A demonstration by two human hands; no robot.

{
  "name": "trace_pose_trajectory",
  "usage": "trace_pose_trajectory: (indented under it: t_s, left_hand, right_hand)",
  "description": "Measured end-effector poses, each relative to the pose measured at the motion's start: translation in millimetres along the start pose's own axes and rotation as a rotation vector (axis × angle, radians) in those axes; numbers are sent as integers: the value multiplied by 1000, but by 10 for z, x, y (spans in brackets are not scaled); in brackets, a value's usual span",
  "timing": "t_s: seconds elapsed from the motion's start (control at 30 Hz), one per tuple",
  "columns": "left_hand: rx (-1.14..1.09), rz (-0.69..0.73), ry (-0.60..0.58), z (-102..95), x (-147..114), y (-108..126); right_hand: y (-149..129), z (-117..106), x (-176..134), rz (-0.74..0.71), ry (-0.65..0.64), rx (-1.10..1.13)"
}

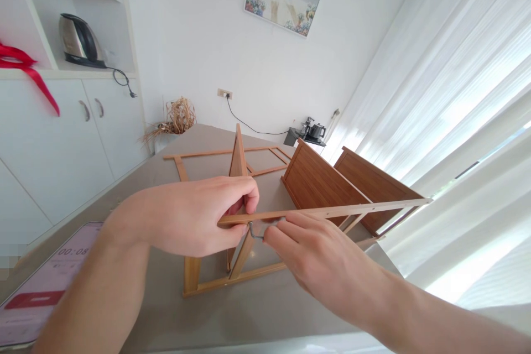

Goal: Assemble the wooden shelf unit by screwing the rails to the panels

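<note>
A wooden shelf frame lies on its side on the grey table, with its upper rail running toward the right. My left hand is closed round the rail's near-left end, thumb below and fingers above. Between the fingers of my right hand is a bent metal hex key; its short end meets the rail beside my left thumb. The fastener there is too small to make out. Brown shelf boards stand between the rails on the right, and a narrower board rises behind my left hand.
A phone with a timer on its screen lies on the table at the left. Another slim wooden frame extends behind the boards. White curtains hang close on the right; a white cabinet holds a kettle.
</note>
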State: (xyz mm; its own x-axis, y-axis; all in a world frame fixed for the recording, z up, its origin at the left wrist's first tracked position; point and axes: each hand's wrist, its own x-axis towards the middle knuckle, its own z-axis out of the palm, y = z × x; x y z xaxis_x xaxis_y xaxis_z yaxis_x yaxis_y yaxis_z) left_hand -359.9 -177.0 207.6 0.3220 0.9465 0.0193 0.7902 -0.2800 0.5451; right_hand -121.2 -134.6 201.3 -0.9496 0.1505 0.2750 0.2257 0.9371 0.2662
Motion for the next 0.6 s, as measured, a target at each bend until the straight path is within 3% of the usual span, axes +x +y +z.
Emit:
trace_pose_trajectory:
  t_s: [0.17,0.37,0.6]
  left_hand:
    - [18,-9,-4,0,-7,3]
    - [37,-45,-18,-38,-21,84]
    - [16,-46,-38,-42,-1,109]
  right_hand:
    - [-144,336,-52,160,150,237]
    - [-401,709,18,315,357,721]
    - [-612,943,93,439,565,819]
